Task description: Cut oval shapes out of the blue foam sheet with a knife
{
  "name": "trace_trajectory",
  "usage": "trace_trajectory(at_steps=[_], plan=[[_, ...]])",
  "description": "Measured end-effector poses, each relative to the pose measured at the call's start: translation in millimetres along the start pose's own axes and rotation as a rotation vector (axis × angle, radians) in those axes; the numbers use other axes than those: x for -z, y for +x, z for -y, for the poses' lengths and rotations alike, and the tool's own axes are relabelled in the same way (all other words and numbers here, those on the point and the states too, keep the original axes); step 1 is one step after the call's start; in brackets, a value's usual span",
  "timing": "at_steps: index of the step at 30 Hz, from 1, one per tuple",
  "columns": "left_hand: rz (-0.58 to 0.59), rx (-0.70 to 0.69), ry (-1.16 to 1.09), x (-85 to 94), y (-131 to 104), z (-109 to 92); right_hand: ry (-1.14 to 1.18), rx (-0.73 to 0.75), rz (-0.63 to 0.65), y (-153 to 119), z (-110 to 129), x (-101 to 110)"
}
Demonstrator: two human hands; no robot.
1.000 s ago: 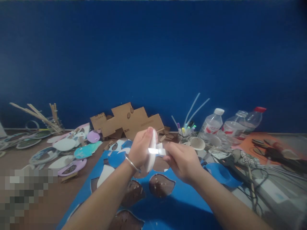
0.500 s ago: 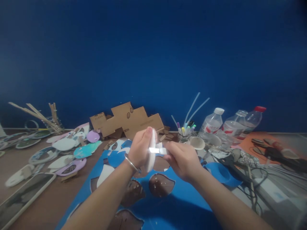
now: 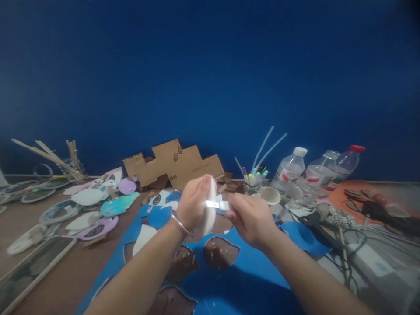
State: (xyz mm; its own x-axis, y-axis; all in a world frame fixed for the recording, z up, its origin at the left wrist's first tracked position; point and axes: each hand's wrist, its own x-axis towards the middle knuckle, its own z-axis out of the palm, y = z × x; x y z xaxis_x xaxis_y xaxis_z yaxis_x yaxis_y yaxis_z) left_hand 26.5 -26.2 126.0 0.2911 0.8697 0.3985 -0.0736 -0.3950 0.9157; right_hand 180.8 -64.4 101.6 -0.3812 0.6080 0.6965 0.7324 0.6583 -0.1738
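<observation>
My left hand (image 3: 193, 203), with a silver bangle at the wrist, is closed on a thin white foam piece (image 3: 209, 221) held on edge, so its full outline is hidden. My right hand (image 3: 252, 221) grips a utility knife (image 3: 224, 205) with a pale handle. Its shiny blade crosses the near face of the foam piece. Below both hands lies a blue foam sheet (image 3: 252, 280) with several leaf-shaped cutouts through which the brown table shows. A white foam offcut (image 3: 143, 239) rests on the sheet beside my left forearm.
Painted foam shapes, such as a turquoise one (image 3: 118, 204), crowd the left side near a framed tray (image 3: 36, 267). Folded cardboard (image 3: 183, 164) leans at the back. A cup of markers (image 3: 253, 186), plastic bottles (image 3: 289, 168) and tangled black cables (image 3: 328, 236) occupy the right.
The knife blade has shifted slightly up and left against the foam piece, which has turned a little. Both hands keep their grips, and the surroundings stay as they were.
</observation>
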Motion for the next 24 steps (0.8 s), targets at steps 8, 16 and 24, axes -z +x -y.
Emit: trace_trajectory(at_steps=[8,16,24], plan=[[-0.010,-0.041,0.054,0.2,-2.0,-6.5,-0.010,-0.017,-0.004,-0.3,-2.4,2.1],[-0.017,-0.054,0.094,-0.4,-3.8,-3.8,0.033,-0.012,0.024,-1.2,-3.0,3.9],[0.000,-0.041,0.158,-0.6,-4.1,-2.5,0.020,-0.001,-0.011,-0.6,-0.3,5.3]])
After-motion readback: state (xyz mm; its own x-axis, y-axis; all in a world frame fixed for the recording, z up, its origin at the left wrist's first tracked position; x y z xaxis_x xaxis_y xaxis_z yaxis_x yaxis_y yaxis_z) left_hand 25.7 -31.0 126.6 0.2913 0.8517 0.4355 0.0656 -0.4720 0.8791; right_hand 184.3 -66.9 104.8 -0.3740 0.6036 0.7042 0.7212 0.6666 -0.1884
